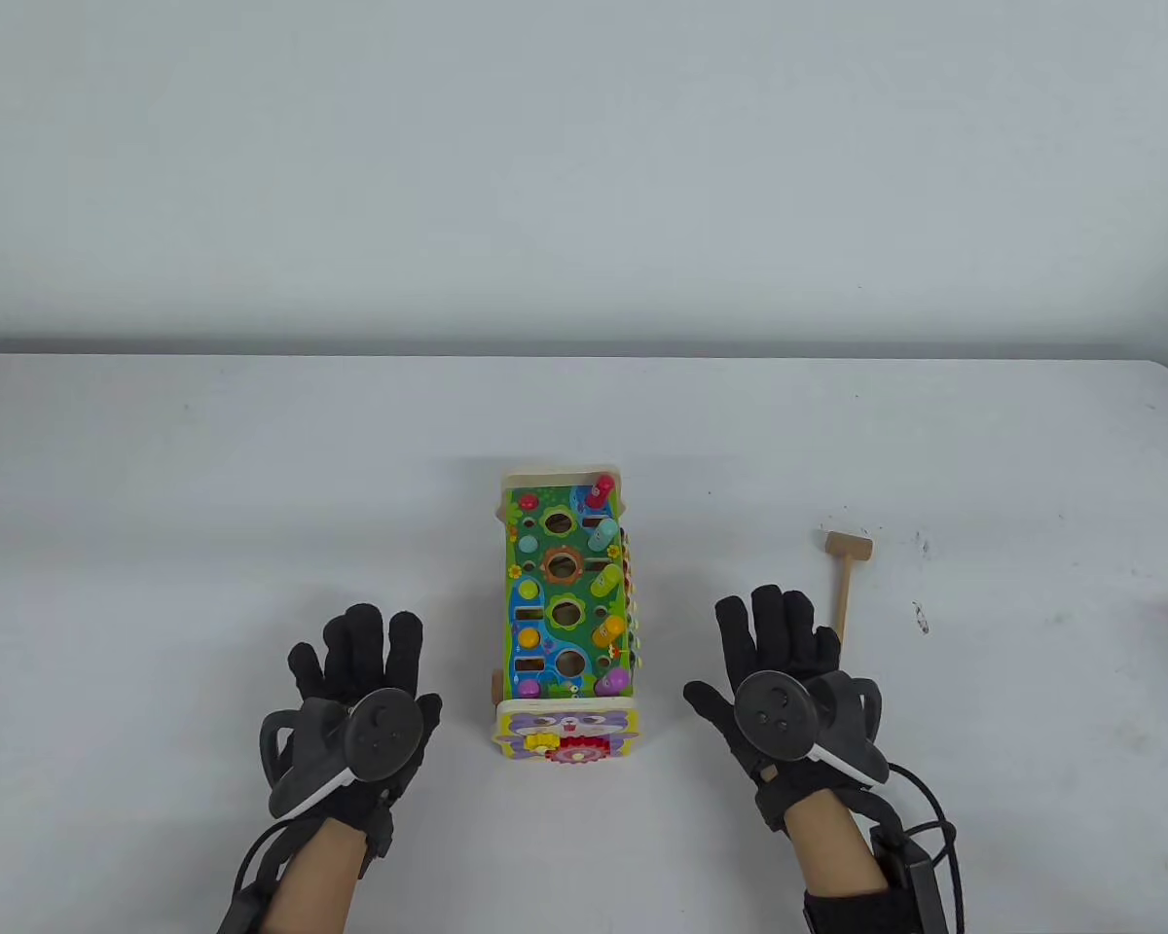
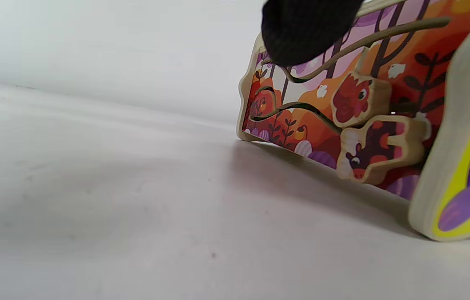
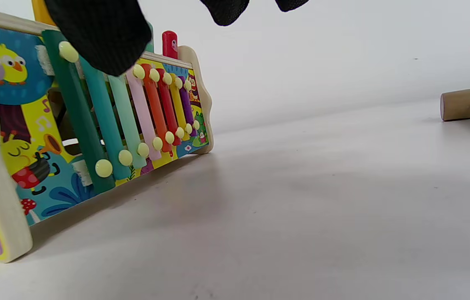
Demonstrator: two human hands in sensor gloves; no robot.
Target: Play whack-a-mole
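Two gloved hands lie flat on the bench (image 1: 156, 506), one either side of the toy. Left hand (image 1: 355, 681) rests palm down, fingers spread, its grip released and holding nothing; one fingertip (image 2: 308, 29) hangs in front of the toy's orange side panel in the left wrist view. Next comes the toy (image 1: 565, 613), a painted wooden box standing between the hands, with round holes down its middle and coloured pegs (image 1: 605, 581) standing up along its right edge; its right side carries a row of coloured bars (image 3: 143, 112). It looks stiff and fairly heavy, likely to stay put under blows. Right hand (image 1: 784, 671) is likewise flat and released, fingers spread. Just beyond it lies the mallet (image 1: 845, 584), handle towards the hand, head away, untouched. It looks like light, rigid, smooth wood, not fragile; the handle's near end seems the place to take hold, giving swing and aim.
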